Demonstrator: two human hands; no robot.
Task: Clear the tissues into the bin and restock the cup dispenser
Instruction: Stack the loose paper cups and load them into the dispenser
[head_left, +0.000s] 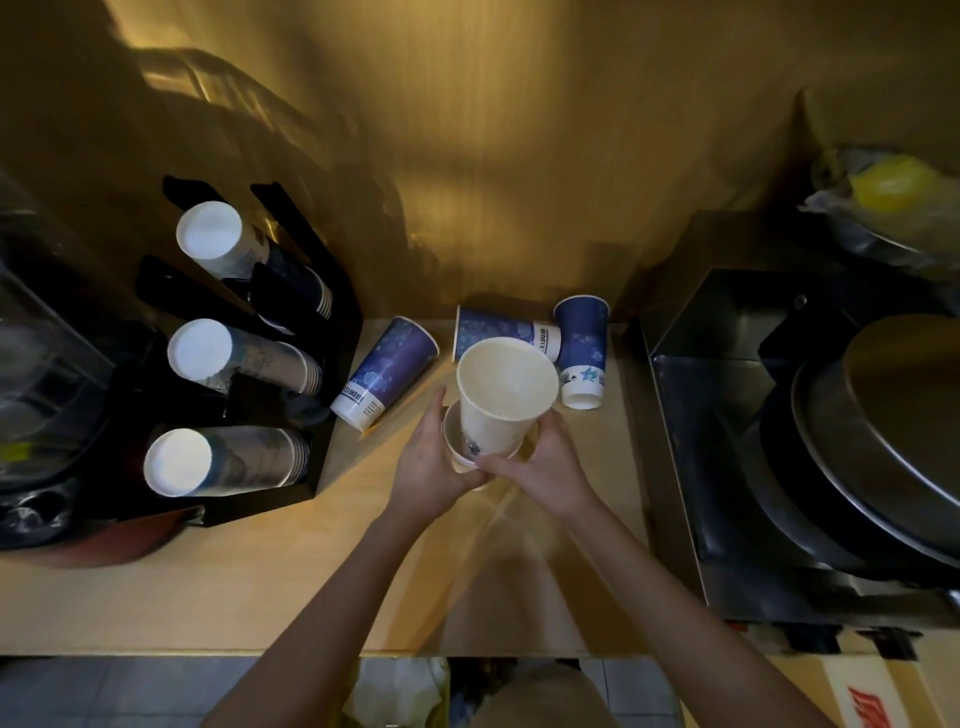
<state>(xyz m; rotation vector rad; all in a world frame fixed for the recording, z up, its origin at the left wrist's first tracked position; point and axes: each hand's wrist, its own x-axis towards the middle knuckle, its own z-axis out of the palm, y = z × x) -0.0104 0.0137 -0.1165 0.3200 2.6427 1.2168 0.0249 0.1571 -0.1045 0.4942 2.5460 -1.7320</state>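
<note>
Both hands hold nested paper cups over the middle of the counter. My left hand (431, 457) grips the outer, lower cup (457, 449). My right hand (540, 467) steadies the cream upper cup (501, 395), which sits partly inside the lower one with its mouth facing me. Three blue paper cups lie loose behind: one on its side (387, 371) to the left, one on its side (498, 332) at the back, one upside down (582, 351) to the right. The black cup dispenser (332, 322) at the left holds three slanted stacks of cups (244, 358).
A steel machine with a round lid (831, 441) fills the counter's right side. A yellow item in clear plastic (888, 192) sits at the far right. Dark appliances (41, 389) crowd the left edge. A bag-like white shape (400, 691) shows below the counter's front edge.
</note>
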